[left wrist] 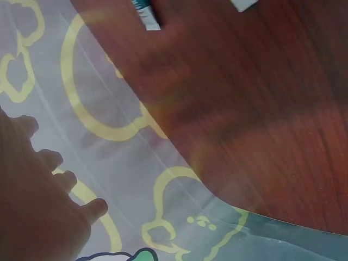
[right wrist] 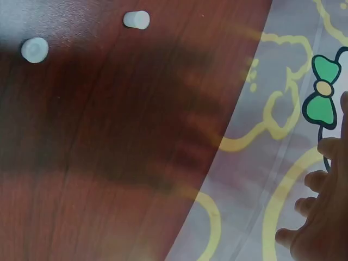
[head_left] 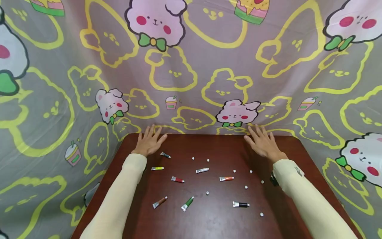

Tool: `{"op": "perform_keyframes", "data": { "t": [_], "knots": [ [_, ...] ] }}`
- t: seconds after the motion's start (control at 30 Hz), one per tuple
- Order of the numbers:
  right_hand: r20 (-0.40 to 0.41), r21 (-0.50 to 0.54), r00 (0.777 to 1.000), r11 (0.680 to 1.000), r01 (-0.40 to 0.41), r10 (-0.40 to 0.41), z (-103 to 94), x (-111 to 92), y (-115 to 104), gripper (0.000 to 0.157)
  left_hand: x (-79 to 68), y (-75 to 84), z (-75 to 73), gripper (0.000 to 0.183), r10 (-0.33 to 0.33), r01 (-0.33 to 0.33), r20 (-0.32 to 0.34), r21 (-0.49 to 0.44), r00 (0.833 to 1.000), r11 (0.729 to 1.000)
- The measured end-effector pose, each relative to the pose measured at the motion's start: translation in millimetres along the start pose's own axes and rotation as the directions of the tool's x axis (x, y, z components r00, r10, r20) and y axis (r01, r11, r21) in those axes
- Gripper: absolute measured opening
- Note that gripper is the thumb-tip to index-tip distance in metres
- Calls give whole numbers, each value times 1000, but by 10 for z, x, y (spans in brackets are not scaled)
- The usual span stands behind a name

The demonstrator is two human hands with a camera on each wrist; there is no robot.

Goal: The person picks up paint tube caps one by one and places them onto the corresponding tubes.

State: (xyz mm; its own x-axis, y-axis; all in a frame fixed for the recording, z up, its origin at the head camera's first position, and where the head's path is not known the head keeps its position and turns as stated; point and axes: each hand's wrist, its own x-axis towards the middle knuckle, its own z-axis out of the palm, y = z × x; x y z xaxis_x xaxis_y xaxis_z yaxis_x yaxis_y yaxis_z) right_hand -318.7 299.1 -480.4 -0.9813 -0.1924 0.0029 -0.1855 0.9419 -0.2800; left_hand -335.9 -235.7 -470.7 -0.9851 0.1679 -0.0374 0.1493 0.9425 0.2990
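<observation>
Both hands hold nothing, their fingers spread toward the table's far edge. My left hand (head_left: 148, 142) is at the far left, nearest a dark teal paint tube (head_left: 165, 155). Opposite it, my right hand (head_left: 263, 143) is at the far right, beyond several small white caps (head_left: 251, 171). Spread over the table are a yellow tube (head_left: 157, 168), a red tube (head_left: 177, 179), a white tube (head_left: 202, 170) and an orange-red tube (head_left: 226, 178). Closer to me lie a brown tube (head_left: 159, 202), a green tube (head_left: 187, 203) and a black tube (head_left: 240, 204).
The dark red-brown wooden table (head_left: 218, 222) has rounded far corners. A grey curtain (head_left: 197, 59) with yellow outlines and cartoon animals hangs behind it and along both sides. More white caps (head_left: 207, 193) are scattered among the tubes, one (head_left: 261, 214) at the near right.
</observation>
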Motion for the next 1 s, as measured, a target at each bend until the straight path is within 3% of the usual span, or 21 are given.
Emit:
{"op": "perform_keyframes", "data": {
  "t": [0.5, 1.0],
  "knots": [
    [-26, 2, 1000, 1000, -11, 11, 188, -170, -72, 81, -152, -69, 144, 80, 42, -41, -25, 71, 999, 997],
    [-48, 41, 999, 999, -17, 19, 411, -391, -158, 82, -290, 28, 272, 77, 96, -94, -18, 88, 995, 992]
  ]
}}
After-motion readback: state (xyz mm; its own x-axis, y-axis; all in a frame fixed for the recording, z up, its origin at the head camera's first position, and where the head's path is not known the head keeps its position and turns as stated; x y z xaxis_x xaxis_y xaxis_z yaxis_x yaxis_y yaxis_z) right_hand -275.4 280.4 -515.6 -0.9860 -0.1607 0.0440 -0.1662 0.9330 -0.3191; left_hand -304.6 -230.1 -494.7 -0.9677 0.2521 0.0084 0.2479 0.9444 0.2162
